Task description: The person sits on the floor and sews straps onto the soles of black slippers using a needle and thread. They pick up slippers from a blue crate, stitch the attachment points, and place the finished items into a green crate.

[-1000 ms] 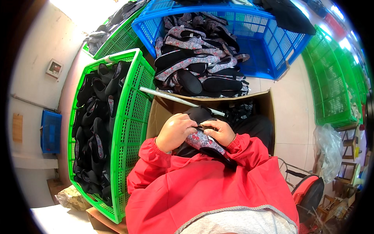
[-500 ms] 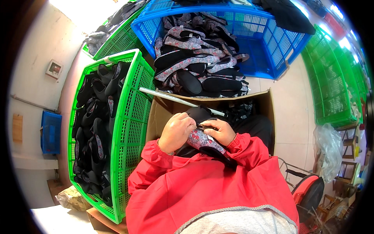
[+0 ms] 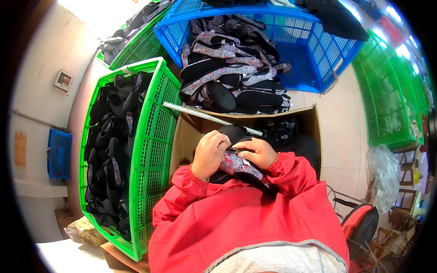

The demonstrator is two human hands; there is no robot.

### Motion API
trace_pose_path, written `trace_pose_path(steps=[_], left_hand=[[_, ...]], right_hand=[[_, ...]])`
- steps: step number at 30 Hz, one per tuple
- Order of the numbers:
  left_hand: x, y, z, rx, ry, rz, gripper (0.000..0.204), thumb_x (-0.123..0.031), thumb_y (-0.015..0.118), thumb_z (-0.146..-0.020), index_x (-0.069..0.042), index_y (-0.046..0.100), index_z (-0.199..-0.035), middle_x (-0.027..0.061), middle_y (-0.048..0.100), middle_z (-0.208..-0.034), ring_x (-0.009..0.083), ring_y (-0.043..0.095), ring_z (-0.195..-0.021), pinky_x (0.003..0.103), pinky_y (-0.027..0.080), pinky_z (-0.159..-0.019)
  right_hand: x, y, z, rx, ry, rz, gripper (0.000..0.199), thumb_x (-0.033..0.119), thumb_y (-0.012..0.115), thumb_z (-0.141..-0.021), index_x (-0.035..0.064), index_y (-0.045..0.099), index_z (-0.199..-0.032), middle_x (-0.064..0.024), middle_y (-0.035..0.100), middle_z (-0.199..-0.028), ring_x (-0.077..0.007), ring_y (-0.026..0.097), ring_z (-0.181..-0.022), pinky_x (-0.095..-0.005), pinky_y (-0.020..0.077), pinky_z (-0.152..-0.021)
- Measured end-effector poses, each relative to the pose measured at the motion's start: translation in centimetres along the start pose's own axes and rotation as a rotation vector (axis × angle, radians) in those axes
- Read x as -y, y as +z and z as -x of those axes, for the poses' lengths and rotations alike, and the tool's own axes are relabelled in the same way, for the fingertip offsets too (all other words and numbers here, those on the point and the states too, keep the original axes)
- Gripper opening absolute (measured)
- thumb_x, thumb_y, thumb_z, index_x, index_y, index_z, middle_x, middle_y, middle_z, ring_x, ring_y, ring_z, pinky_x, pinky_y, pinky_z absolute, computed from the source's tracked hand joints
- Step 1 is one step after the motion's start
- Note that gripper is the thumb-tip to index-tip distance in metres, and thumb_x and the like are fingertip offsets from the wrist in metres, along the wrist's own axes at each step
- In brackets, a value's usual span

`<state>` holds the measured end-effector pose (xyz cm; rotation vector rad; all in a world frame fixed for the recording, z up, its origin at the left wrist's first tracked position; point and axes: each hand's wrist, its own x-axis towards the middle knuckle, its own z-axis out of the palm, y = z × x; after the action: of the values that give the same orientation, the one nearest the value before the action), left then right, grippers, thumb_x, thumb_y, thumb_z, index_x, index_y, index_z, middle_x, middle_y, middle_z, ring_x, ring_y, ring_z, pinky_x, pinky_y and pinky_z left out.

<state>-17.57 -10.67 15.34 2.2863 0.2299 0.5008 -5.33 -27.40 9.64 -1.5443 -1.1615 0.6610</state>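
A grey, red-flowered shoe point(image 3: 237, 164) with black edging is showing between left hand point(image 3: 209, 154) and right hand point(image 3: 258, 154), both nearly closed and pinching it.

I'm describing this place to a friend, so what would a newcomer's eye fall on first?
Probably the red jacket filling the lower middle, with the left hand and right hand on a floral-and-black piece above. Next, likely the floral heap at the blue crate, top centre, then the green crate of dark pieces at left.
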Motion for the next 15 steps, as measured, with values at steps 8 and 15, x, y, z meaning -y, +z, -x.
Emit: trace_pose_path(steps=[8, 15], left_hand=[[0.51, 0.66, 0.32, -0.076, -0.013, 0.106, 0.006, -0.001, 0.066, -0.082, -0.001, 0.06, -0.084, 0.0114, 0.057, -0.077, 0.0291, 0.059, -0.072, 0.034, 0.047, -0.064], [0.44, 0.77, 0.35, -0.073, -0.063, 0.173, 0.006, 0.0, 0.065, -0.085, 0.001, 0.06, -0.086, 0.0104, 0.057, -0.077, 0.0237, 0.058, -0.07, 0.03, 0.046, -0.063]], right_hand=[[0.56, -0.28, -0.34, 0.021, 0.011, 0.019, 0.032, 0.028, 0.067, -0.086, 0.0096, 0.069, -0.111, -0.0085, 0.07, -0.104, -0.0255, 0.062, -0.092, -0.0346, 0.049, -0.084], [0.32, 0.02, -0.52, -0.009, 0.002, 0.028, 0.03, 0.028, 0.067, -0.086, 0.0104, 0.07, -0.11, -0.0085, 0.07, -0.101, -0.0267, 0.063, -0.089, -0.0353, 0.0497, -0.081]])
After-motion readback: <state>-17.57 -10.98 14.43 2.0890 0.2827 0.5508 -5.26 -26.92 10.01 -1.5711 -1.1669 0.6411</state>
